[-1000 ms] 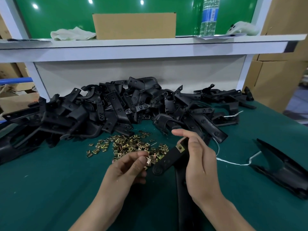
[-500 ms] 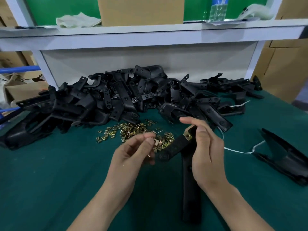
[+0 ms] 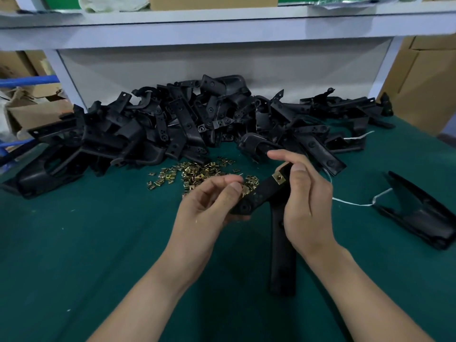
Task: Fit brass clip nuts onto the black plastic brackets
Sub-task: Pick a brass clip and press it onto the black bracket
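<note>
Green surface (image 3: 74, 243) had nut pile (image 3: 195, 174) at 12 o'clock. R hand (image 3: 306, 206) fingers gripped bracket (image 3: 261, 193); L hand (image 3: 204, 213) fingers curled, can't tell on what. Best bet was prob. to push next nut on straight.

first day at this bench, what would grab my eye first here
A heap of black brackets sprawls across the back of the green table, brass clip nuts scattered before it. At the centre, the left hand and right hand hold one bracket, a clip nut fitted on its upper end.
</note>
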Demonstrator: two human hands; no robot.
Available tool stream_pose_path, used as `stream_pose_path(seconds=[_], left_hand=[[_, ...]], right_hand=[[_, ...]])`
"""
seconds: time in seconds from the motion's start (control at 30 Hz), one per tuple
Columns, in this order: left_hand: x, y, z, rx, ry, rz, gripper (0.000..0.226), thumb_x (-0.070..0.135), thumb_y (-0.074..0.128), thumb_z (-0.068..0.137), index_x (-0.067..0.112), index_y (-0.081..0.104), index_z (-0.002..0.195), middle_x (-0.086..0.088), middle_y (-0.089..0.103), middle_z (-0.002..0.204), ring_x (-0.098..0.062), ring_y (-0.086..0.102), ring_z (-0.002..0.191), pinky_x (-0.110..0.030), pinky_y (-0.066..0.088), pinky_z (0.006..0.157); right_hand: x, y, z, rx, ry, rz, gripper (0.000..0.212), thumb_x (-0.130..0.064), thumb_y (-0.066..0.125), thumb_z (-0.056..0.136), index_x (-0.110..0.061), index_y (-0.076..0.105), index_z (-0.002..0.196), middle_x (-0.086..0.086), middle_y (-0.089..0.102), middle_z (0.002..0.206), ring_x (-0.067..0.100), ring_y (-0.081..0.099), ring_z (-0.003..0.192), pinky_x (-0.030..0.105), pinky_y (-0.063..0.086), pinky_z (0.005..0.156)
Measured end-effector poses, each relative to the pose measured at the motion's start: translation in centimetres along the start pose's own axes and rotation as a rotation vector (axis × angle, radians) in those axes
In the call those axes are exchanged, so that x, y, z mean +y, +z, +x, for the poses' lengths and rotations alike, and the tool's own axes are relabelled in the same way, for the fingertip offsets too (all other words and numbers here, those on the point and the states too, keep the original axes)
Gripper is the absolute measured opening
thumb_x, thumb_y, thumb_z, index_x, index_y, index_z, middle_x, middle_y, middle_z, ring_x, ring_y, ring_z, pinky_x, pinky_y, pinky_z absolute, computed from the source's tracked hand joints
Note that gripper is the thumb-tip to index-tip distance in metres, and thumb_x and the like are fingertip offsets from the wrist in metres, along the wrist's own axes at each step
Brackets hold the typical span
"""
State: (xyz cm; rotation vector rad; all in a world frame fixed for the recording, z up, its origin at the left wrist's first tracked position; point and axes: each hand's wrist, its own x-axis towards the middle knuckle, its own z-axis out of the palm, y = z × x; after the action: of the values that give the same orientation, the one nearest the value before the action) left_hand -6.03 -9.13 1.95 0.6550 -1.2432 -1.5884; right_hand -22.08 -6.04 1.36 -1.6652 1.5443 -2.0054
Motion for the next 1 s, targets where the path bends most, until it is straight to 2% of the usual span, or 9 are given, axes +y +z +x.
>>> stream_pose_path(seconds=[0.3, 0.5, 0.67, 0.8, 1.0], left_hand=[[-0.15, 0.30, -0.09, 0.008, -0.005, -0.036, 0.018, 0.026, 0.068, 0.085, 0.015, 0.076, 0.098, -0.004, 0.064, 0.096, -0.016, 0.062, 0.087, -0.028, 0.056, 0.068], [-0.38, 0.36, -0.03, 0.014, -0.008, -0.068, 0.016, 0.027, 0.069, 0.086, 0.019, 0.078, 0.098, -0.002, 0.066, 0.097, -0.014, 0.063, 0.088, -0.028, 0.056, 0.068], [-0.26, 0.49, -0.13, 0.007, -0.020, -0.093, 0.018, 0.030, 0.073, 0.083, 0.020, 0.078, 0.098, 0.000, 0.066, 0.097, -0.012, 0.062, 0.089, -0.028, 0.055, 0.067], [-0.21, 0.56, -0.22, 0.002, -0.025, -0.099, 0.016, 0.026, 0.071, 0.086, 0.019, 0.078, 0.098, -0.001, 0.066, 0.098, -0.013, 0.061, 0.090, -0.027, 0.055, 0.067], [-0.01, 0.59, -0.32, -0.006, -0.005, -0.025, 0.016, 0.028, 0.070, 0.085, 0.019, 0.077, 0.096, -0.002, 0.069, 0.095, -0.014, 0.064, 0.087, -0.027, 0.056, 0.066]], right_hand=[[-0.27, 0.07, 0.06, -0.007, -0.014, -0.020, 0.042, -0.022, 0.030, 0.103, -0.018, 0.068, 0.121, -0.018, 0.053, 0.066, 0.010, 0.043, 0.053, 0.015, 0.031, 0.056], [-0.39, 0.10, 0.05, -0.011, -0.011, -0.027, 0.040, -0.021, 0.031, 0.104, -0.021, 0.067, 0.121, -0.013, 0.047, 0.059, 0.006, 0.040, 0.050, 0.012, 0.028, 0.055], [-0.46, 0.10, 0.07, -0.007, -0.019, -0.036, 0.040, -0.020, 0.031, 0.104, -0.020, 0.067, 0.120, -0.009, 0.050, 0.061, 0.006, 0.041, 0.051, 0.013, 0.029, 0.056], [-0.43, 0.16, 0.06, -0.010, -0.022, -0.039, 0.040, -0.019, 0.031, 0.104, -0.018, 0.068, 0.121, -0.017, 0.047, 0.059, 0.005, 0.040, 0.051, 0.011, 0.028, 0.056], [-0.53, 0.13, 0.05, -0.006, -0.029, -0.030, 0.040, -0.020, 0.031, 0.104, -0.019, 0.067, 0.120, -0.013, 0.050, 0.062, 0.007, 0.043, 0.053, 0.014, 0.030, 0.057]])
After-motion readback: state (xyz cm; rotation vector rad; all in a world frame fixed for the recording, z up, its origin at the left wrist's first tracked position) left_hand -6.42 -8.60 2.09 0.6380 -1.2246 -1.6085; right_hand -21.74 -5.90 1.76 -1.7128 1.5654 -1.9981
